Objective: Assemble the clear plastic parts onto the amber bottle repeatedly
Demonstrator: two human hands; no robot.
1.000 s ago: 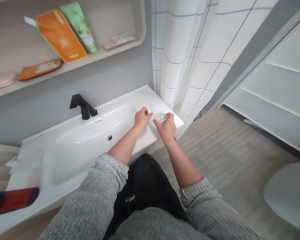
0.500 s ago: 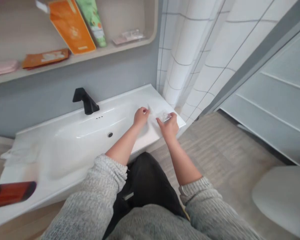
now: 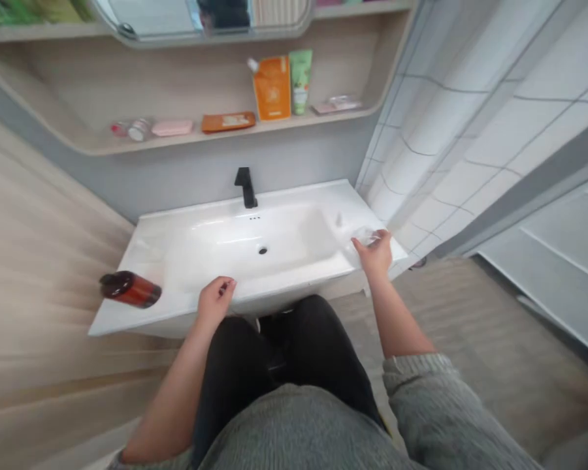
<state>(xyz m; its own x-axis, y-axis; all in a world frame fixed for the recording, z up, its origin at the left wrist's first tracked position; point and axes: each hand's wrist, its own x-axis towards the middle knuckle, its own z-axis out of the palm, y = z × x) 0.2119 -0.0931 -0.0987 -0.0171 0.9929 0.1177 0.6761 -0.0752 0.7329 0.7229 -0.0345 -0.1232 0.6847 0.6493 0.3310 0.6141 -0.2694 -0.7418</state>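
My left hand (image 3: 216,297) is over the front edge of the white sink (image 3: 294,264), left of the drain. Its fingers are curled into a pinch, and whatever may be between them is hidden or too small to name. At the sink's right ledge, my right hand (image 3: 377,256) has its thumb and fingers around a clear plastic piece (image 3: 364,235) that looks like a small see-through container. Just behind that piece, a small whitish object (image 3: 339,220) stands on the ledge; its kind is unclear.
A black faucet (image 3: 246,188) rises at the sink's back. On the left ledge lies an amber bottle (image 3: 136,289) with a dark top. The shelf above bears an orange pouch (image 3: 273,88), a green tube (image 3: 300,81) and a flat orange packet (image 3: 228,122). A white tiled-pattern curtain (image 3: 421,130) hangs at right.
My left hand has moved away from the right ledge, leftward and toward my body. My right hand stays at the clear plastic piece. The view has turned left and widened over the shelf.
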